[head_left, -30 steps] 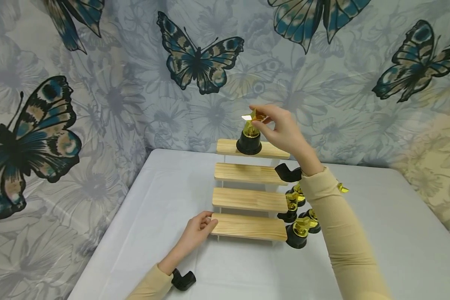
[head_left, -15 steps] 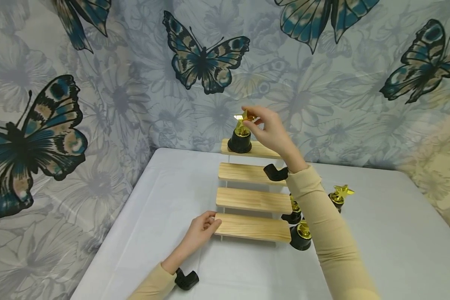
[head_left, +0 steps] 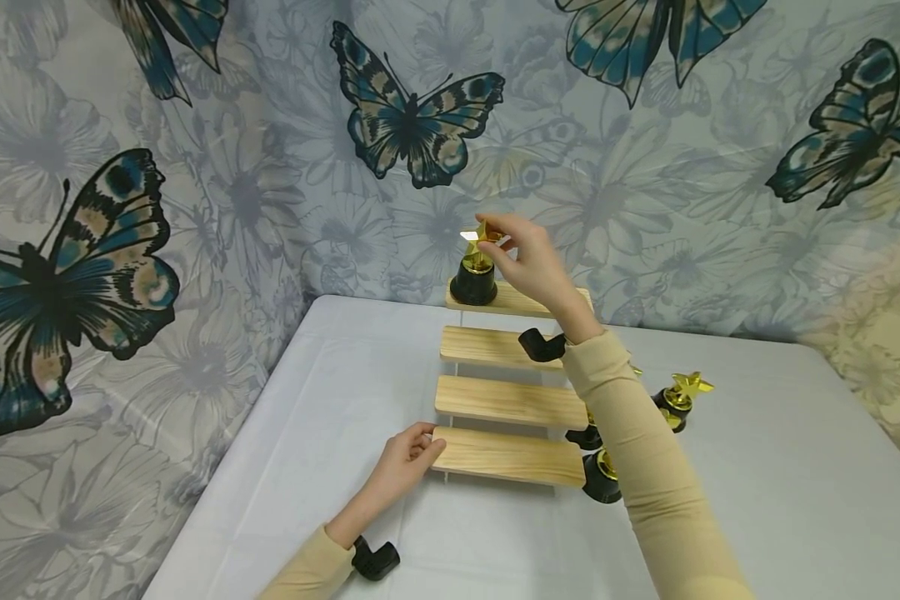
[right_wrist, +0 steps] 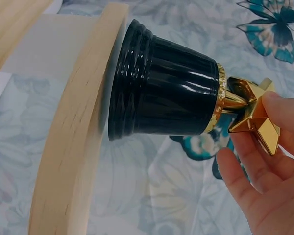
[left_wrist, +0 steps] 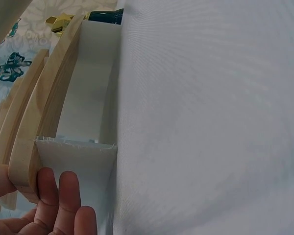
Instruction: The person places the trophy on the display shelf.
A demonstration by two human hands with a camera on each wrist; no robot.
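A small star trophy [head_left: 473, 285] with a black base and gold star stands upright at the left end of the top board [head_left: 540, 300] of a stepped wooden display stand [head_left: 510, 400]. My right hand [head_left: 528, 258] pinches its star between thumb and fingers. In the right wrist view the trophy's base [right_wrist: 169, 85] lies against or just over the board [right_wrist: 71, 127]; contact cannot be told. My left hand [head_left: 401, 462] grips the left end of the lowest board [head_left: 510, 457]. In the left wrist view its fingertips [left_wrist: 68, 191] are under the board [left_wrist: 36, 117].
More star trophies [head_left: 677, 403] stand on the white table [head_left: 780, 483] right of the stand, partly hidden behind my right sleeve [head_left: 645, 467]. One trophy [head_left: 602, 482] is beside the lowest board. A butterfly-patterned cloth [head_left: 412, 242] hangs behind the table.
My right hand has carried the trophy leftward along the top board to its left end. The left hand keeps its grip on the lowest board. The view has shifted slightly.
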